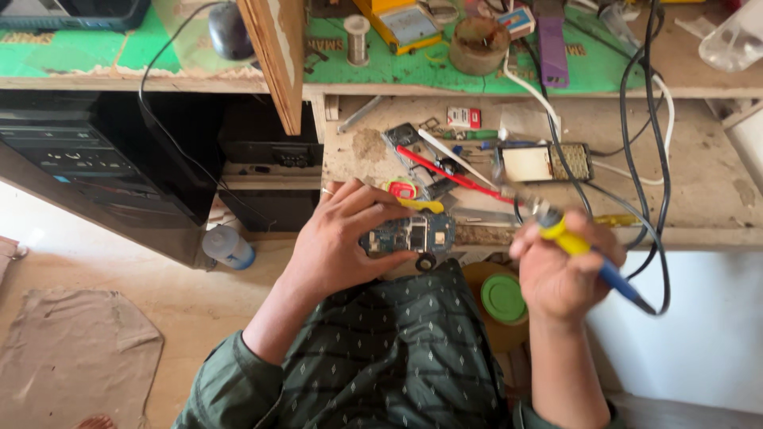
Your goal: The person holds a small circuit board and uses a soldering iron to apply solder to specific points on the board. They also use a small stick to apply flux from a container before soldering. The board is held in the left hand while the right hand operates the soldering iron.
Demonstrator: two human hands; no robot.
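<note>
The desk (pixel 699 167) is a worn wooden one, dusty and scratched, with a pull-out level in front and a higher level behind covered by a green mat (pixel 381 59). Many small things lie on it: a red-handled tool (pixel 441 169), a small pad with a sponge (pixel 544 163), a round brown tin (pixel 478 46), a spool of wire (pixel 358 38), and black and white cables (pixel 644 119) that hang over the edge. Under the desk at the left stand black computer cases (pixel 95 159), and a small bottle with a blue base (pixel 229 247) lies on the pale floor (pixel 119 262) near a piece of grey cloth (pixel 75 349).

The left hand (pixel 338 242) is closed as a grip around a small circuit board (pixel 409 235), fingers over the top edge and the thumb below. The board is held in the air just before the desk edge, above the person's lap. It is blue-green, flat, with silver metal shields and small parts on its face.

The right hand (pixel 560 274) is closed around a soldering iron (pixel 568 238) with a yellow and blue handle. Its metal tip points up and left and looks blurred. The iron is near the board but apart from it, at its right side.
</note>
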